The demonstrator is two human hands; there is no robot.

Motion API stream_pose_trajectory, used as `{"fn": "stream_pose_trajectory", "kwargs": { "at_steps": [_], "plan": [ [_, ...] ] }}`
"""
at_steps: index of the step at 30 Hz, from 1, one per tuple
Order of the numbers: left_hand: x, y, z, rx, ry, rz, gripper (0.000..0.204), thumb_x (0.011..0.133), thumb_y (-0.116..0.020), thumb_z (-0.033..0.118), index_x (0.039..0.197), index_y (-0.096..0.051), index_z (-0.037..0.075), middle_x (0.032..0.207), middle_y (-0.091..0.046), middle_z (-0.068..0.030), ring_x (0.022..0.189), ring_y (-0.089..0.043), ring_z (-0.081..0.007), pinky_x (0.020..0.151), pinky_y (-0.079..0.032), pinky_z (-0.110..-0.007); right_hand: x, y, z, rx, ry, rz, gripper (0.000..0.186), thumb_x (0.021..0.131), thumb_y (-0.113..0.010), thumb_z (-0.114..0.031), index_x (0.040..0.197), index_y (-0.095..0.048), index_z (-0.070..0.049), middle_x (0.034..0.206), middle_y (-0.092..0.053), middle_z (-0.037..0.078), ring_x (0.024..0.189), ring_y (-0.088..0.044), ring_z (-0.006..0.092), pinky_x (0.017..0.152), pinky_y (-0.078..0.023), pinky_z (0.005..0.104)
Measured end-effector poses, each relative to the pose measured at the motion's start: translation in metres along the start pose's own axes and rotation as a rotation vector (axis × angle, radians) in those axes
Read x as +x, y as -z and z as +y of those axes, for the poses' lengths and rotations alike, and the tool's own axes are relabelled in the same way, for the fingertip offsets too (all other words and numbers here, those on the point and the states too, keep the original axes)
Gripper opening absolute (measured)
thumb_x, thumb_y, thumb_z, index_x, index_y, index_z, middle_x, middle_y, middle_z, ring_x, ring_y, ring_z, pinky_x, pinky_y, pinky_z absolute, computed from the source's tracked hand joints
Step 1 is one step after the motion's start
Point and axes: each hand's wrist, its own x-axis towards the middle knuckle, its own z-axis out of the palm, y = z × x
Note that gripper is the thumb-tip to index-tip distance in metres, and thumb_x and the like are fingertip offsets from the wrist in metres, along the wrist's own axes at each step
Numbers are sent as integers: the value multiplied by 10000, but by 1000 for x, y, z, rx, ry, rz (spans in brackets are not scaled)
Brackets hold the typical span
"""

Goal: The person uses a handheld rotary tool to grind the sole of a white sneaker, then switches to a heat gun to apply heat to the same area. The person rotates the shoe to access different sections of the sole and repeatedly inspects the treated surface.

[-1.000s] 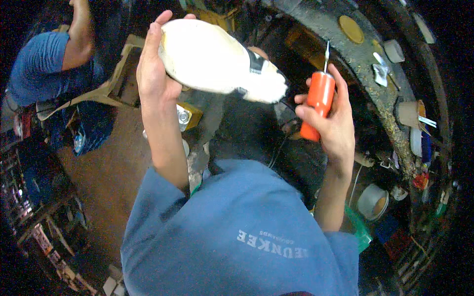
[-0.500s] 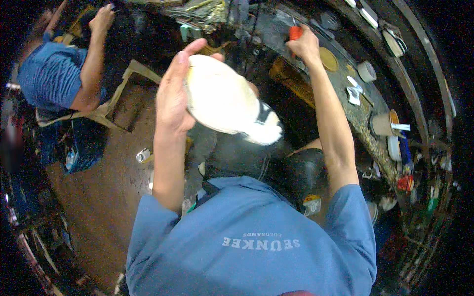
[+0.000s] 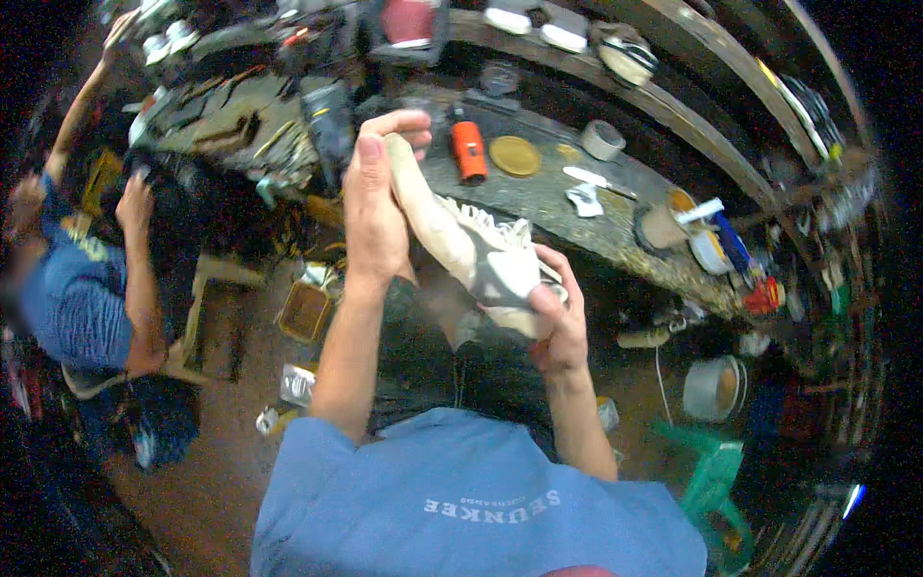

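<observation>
A white sneaker (image 3: 437,231) with laces and a dark patch near the heel is held on its side, slanting between my hands. My left hand (image 3: 375,202) is closed along its toe end, fingertips past the tip. My right hand (image 3: 562,317) grips the heel end, thumb over its side. Beyond the shoe, an orange cylindrical tool (image 3: 468,151) rests on the grimy bench (image 3: 548,207), beside a round yellow lid (image 3: 514,156) and a grey roll (image 3: 602,141).
A co-worker (image 3: 77,298) in blue is close at left by a wooden frame (image 3: 187,346). Shelves (image 3: 663,106) with shoes run behind the bench. A tub (image 3: 661,227) stands on the bench's right. A green stool (image 3: 716,490) and bucket (image 3: 711,389) are at lower right.
My right hand has set the orange tool on the bench and come back to grip the shoe's heel. The shoe has been turned from sole-up to side-up. The view has tilted toward the bench.
</observation>
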Motion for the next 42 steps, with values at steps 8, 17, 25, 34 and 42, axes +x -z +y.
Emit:
{"fn": "stream_pose_trajectory", "kwargs": {
  "at_steps": [8,17,25,34,42],
  "plan": [
    [1,-125,26,-99,-236,-392,1075,1026,-197,824,1672,-227,-35,1758,-232,-162,1632,-190,-282,1323,-83,-413,-30,19,-26,97,270,613,410,962,-776,-232,1300,-663,-30,1145,-710,117,1026,-689,209,923,-567,354],
    [-19,-155,18,251,-449,-485,1008,1049,-277,765,1682,-230,-18,1761,-177,-247,1649,-115,-397,1320,-42,-536,-8,36,-45,709,13,342,443,1063,-631,-441,1317,-686,-83,1248,-737,99,1109,-715,233,982,-576,401],
    [-100,-35,-20,-129,-346,-841,716,1091,-408,604,1211,-764,-6,1231,-758,-219,1263,-681,-370,1184,-421,-536,6,71,-44,1377,-85,35,659,1057,-513,-473,1523,-507,-8,1449,-600,303,1301,-602,509,1131,-493,646],
    [-250,100,-95,816,981,-390,917,1070,-586,469,1672,-148,-65,1716,-181,-359,1638,-110,-425,1312,-182,-470,14,61,-31,1520,-257,-5,691,1026,-527,-442,1493,-503,67,1439,-579,356,1314,-586,526,1163,-482,619],
    [-132,50,-16,-100,502,-429,936,1056,-441,675,1655,-279,-26,1628,-449,-259,1504,-461,-354,1266,-316,-469,10,27,-14,1475,-483,-35,681,1027,-516,-461,1484,-533,43,1436,-596,337,1310,-595,520,1142,-497,623]
  ]
}}
